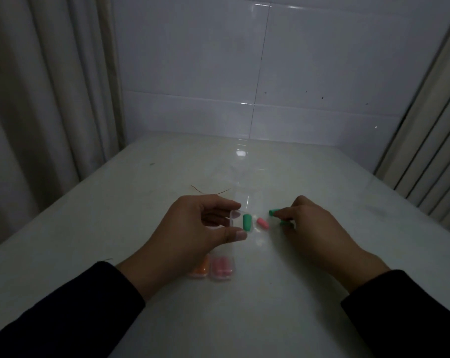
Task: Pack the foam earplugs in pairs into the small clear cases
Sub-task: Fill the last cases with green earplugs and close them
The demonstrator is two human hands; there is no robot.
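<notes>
Dim room, pale glossy counter (244,306) against a white tiled wall (296,73); curtain (38,99) at 9 o'clock.

Count of earplugs in view: three green, one pink loose, plus packed ones.
- One green earplug (247,222) sits in the clear case (238,220) that the left hand (193,228) pinches between thumb and forefinger, just left of centre.
- One loose pink earplug (262,223) lies on the counter just at 3 o'clock of that case, between the two hands.
- The right hand (316,228) pinches a second green earplug (274,211) at its fingertips, held toward the case; a third green piece (283,223) peeks out under the same fingers, and I cannot tell whether it is gripped or only lying there.

Cases: three seen. Two closed ones lie side by side at 6 o'clock of the left hand, near the wrist: the pink-filled case (221,268) and the orange-filled case (200,267), partly hidden by the hand. How many plugs are in each is too blurred to count.

No writing or labels legible anywhere. Dark sleeves on both arms.
</notes>
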